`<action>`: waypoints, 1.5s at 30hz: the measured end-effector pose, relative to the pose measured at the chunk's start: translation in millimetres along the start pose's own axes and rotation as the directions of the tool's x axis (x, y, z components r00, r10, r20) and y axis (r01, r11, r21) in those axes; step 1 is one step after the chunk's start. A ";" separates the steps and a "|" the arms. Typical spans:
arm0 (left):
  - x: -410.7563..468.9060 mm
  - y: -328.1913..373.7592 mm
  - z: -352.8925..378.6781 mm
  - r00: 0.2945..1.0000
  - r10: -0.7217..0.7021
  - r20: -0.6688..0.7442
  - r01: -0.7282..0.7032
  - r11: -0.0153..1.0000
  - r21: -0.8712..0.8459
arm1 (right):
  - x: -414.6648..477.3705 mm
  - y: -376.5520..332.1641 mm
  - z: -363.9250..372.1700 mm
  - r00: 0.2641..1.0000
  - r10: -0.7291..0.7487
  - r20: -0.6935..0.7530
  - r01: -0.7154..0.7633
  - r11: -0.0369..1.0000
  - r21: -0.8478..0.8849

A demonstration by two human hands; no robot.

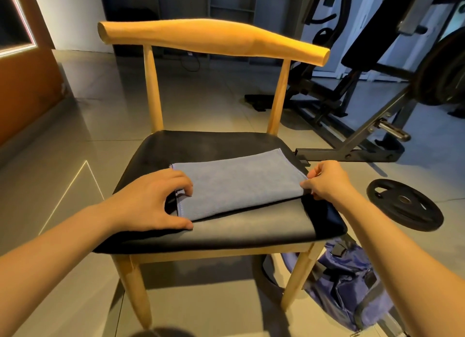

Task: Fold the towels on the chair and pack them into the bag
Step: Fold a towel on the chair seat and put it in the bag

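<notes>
From the head camera: one chair (214, 37), one towel (239, 185), one bag (352, 286) and two hands. The grey-blue towel lies folded flat on the chair's black seat (226, 231), stretched between the two grips. The left hand (148, 201) curls its fingertips over the towel's left edge, with the thumb spread apart and resting on the seat by the near left corner. The right hand (327, 180) pinches the towel's right edge, right at the seat's side rim. Bare seat lies beyond the grips toward the backrest and in a broad strip nearer the person. Below the right-hand grip, the purple bag sits on the floor beside the chair's front right leg. One black weight plate (405, 206) lies flat on the floor outward of the right hand, well apart from it.
</notes>
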State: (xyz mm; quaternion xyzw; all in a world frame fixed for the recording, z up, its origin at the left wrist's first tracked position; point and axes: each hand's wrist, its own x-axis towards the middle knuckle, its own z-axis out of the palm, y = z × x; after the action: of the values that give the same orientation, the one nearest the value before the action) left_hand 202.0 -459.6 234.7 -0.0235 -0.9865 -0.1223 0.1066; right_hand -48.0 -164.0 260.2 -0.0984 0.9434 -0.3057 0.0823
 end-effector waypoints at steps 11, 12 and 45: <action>-8.2 15.9 1.1 0.980 -0.040 -0.194 0.007 0.986 -0.165 | -103.4 -66.7 55.5 0.604 -0.731 0.319 0.783 0.618 -0.066; -5.6 17.0 0.0 0.978 -0.068 -0.199 0.026 0.979 -0.203 | -107.6 -70.2 65.0 0.583 -0.751 0.309 0.806 0.583 -0.103; 29.1 -14.3 -23.1 0.985 -0.097 0.141 0.160 0.820 -0.549 | -113.8 -42.1 69.4 0.788 -0.599 0.142 0.581 0.800 0.149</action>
State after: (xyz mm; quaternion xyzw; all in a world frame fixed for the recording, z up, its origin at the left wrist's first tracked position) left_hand 177.4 -478.5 259.5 0.0066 -0.9111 -0.4107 0.0339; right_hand 82.7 -209.5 240.5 -0.4116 0.8377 -0.3513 0.0732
